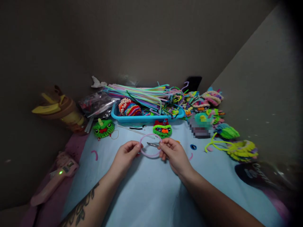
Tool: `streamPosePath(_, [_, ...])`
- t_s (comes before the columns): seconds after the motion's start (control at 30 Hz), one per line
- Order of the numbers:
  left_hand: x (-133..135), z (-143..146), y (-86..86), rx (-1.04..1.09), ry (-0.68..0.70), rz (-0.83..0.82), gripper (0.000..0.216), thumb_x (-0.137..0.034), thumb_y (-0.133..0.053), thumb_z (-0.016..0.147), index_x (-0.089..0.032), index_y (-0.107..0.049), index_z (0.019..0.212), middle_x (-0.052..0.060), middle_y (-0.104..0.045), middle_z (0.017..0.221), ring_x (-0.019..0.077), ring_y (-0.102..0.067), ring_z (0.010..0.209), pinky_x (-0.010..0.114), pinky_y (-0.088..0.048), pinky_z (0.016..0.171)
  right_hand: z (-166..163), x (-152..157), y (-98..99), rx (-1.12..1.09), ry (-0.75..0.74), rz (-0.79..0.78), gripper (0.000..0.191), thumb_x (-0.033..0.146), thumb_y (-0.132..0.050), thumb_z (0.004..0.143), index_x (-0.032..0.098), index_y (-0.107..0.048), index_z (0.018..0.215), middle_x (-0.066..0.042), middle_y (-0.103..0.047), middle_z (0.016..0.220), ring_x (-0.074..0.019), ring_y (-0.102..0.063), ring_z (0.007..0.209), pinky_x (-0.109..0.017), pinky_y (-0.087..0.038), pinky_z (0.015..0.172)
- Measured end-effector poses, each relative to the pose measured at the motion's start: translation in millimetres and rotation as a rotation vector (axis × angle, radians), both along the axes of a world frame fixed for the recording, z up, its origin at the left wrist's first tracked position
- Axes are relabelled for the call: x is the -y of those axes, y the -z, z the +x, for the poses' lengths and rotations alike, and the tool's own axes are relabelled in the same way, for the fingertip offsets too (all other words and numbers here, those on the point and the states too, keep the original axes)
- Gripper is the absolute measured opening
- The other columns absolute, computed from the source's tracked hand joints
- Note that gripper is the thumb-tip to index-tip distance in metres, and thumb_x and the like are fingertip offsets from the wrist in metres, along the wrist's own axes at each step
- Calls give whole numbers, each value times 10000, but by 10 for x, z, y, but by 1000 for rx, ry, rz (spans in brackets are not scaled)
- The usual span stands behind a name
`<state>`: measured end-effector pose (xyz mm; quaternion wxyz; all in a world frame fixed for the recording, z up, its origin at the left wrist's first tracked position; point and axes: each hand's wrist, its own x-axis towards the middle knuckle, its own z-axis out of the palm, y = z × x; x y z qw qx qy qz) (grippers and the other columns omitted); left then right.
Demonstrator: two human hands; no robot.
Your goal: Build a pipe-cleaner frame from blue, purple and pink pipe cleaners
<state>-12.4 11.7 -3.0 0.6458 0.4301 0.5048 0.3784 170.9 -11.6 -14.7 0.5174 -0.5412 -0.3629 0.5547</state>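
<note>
Both hands hold a pale pink pipe cleaner bent into a round loop (pixel 151 156), raised over the blue cloth. My left hand (pixel 129 153) pinches the loop's left side between thumb and fingers. At the opposite side, my right hand (pixel 172 152) closes on the loop. A small pointed metal tool (pixel 151 144) sticks out leftward from the right fingers, across the ring's middle; its handle is hidden in that hand. Just beyond the loop sits a green and red pipe-cleaner frog face (pixel 162 129). Another green face with a horn (pixel 103 128) lies farther left.
A blue tray (pixel 146 118) at the back holds many pipe cleaners (pixel 142 94). Colourful fuzzy pieces (pixel 213 97) crowd the right. A pink glue gun (pixel 55 179) with a green light lies left, below a brown and yellow cup (pixel 71 116). Pink scraps (pixel 94 154) dot the cloth (pixel 142 195).
</note>
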Motion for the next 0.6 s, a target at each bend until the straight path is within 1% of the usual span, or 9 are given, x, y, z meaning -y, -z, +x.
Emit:
streamPosePath(0.13, [8, -9, -38, 84, 30, -48, 266, -384, -683, 701, -127, -617, 717, 1, -556, 659, 86, -457, 577, 198, -364, 558, -11, 13, 30, -16, -66, -23, 259, 407, -645, 752, 171, -540, 774, 29, -599, 595, -54, -451, 382, -170, -300, 365])
streamPosePath(0.2, [9, -16, -54, 117, 45, -60, 247, -359, -684, 691, -130, -594, 684, -2, -541, 656, 82, -441, 560, 198, -345, 536, -6, 16, 40, 13, -72, -20, 260, 412, -640, 755, 176, -547, 811, 23, -606, 650, -55, -453, 401, -172, -291, 362])
streamPosePath(0.27, [9, -24, -58, 119, 75, -63, 220, -331, -672, 690, -133, -579, 667, -7, -522, 630, 80, -420, 540, 200, -319, 516, 4, 17, 39, 76, -42, 32, 261, 400, -639, 757, 182, -568, 881, 9, -614, 725, -74, -508, 491, -182, -353, 414])
streamPosePath(0.37, [14, -27, -55, 85, 155, -70, 167, -291, -627, 695, -138, -572, 654, -12, -491, 579, 89, -404, 526, 208, -295, 508, 20, 32, 11, 244, -26, 162, 261, 353, -629, 772, 190, -598, 973, -24, -629, 820, -126, -579, 685, -232, -460, 584])
streamPosePath(0.47, [36, -11, -74, 24, 277, -54, 129, -252, -579, 696, -142, -567, 629, -25, -455, 550, 86, -364, 513, 212, -261, 504, 13, 70, -35, 502, -89, 324, 183, 271, -627, 779, 208, -641, 950, -42, -644, 865, -161, -587, 775, -283, -473, 671])
streamPosePath(0.53, [55, 3, -98, -5, 344, -43, 133, -252, -562, 700, -148, -558, 617, -35, -431, 538, 84, -337, 506, 215, -242, 504, -3, 97, -55, 652, -140, 473, 117, 229, -619, 792, 223, -664, 900, -40, -653, 843, -173, -589, 807, -310, -471, 715])
streamPosePath(0.6, [69, 13, -123, -18, 383, -40, 145, -274, -560, 705, -153, -558, 625, -38, -425, 537, 89, -335, 510, 219, -239, 508, -20, 115, -59, 743, -178, 603, 87, 220, -596, 820, 229, -670, 865, -36, -659, 801, -177, -595, 808, -329, -469, 742])
